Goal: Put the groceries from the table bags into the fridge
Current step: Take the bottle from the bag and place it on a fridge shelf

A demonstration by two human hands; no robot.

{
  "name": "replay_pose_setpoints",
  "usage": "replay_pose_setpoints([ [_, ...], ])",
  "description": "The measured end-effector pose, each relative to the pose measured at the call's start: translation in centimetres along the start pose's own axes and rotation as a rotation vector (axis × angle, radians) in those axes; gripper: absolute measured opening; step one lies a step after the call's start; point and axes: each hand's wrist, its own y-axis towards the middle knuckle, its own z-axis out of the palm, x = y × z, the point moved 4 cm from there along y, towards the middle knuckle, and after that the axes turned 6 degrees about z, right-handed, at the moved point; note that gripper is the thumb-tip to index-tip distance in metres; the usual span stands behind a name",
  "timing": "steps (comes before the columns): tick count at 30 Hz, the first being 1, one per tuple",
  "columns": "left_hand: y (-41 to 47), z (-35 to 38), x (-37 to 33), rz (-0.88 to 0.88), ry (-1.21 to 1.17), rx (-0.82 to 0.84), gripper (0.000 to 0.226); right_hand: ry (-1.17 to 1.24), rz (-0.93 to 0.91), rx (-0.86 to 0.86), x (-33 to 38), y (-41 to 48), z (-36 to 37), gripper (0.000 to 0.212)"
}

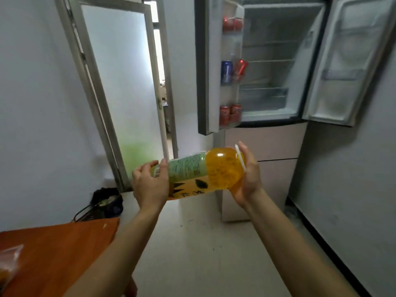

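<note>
From my remote seat the fridge (270, 71) fills the upper right, both its upper doors swung wide and its wire shelves bare as far as I can see. Left of it a frosted glass door (120, 82) stands ajar. The orange surface (64, 254) cuts into the lower left corner, with a crinkled clear bag (8, 266) at its very edge. A dark bundle (107, 202) lies on the floor beyond it. The bottle (199, 174) of orange drink is in mid-air in front of the fridge, lying nearly level, below the open left fridge door (206, 82) and not yet inside. My left hand (150, 185) wraps the labelled end, thumb over the top and fingers curled round it. My right hand (248, 179) presses its palm against the bare orange end, fingers mostly straight and pointing up, with a thin white strip (240, 157) lying across that end. In the left door's racks sit red cans (232, 24) at the top, a blue can (226, 71) beside a tilted red can (241, 68) in the middle, and two more red ones (230, 114) at the bottom
</note>
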Motion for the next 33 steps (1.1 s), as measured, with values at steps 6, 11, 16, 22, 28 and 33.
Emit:
replay_pose_setpoints([
  [6, 0.5, 14.4, -6.5, 0.035, -0.083, 0.120, 0.054, 0.005, -0.048, -0.143, 6.3, 5.0, -11.9, 0.040],
  [11, 3.3, 25.2, -9.6, 0.118, -0.096, 0.168, 0.044, 0.022, -0.099, -0.228, 9.2, 11.2, -19.8, 0.036],
  [16, 9.0, 38.1, -11.5, 0.177, -0.192, 0.223, 0.059, -0.039, -0.176, -0.309, 13.2, 20.4, -26.4, 0.034],
  [22, 18.5, 51.5, -17.5, 0.246, -0.263, 0.306, 0.048, -0.081, -0.315, -0.434, 20.5, 32.4, -31.9, 0.030],
  [28, 24.9, 62.1, -24.8, 0.381, -0.345, 0.357, 0.048, -0.044, -0.520, -0.540, 27.9, 40.6, -37.5, 0.028],
  [33, 28.9, 70.5, -30.0, 0.432, -0.410, 0.330, 0.059, 0.036, -0.613, -0.526, 32.7, 47.3, -43.1, 0.031],
])
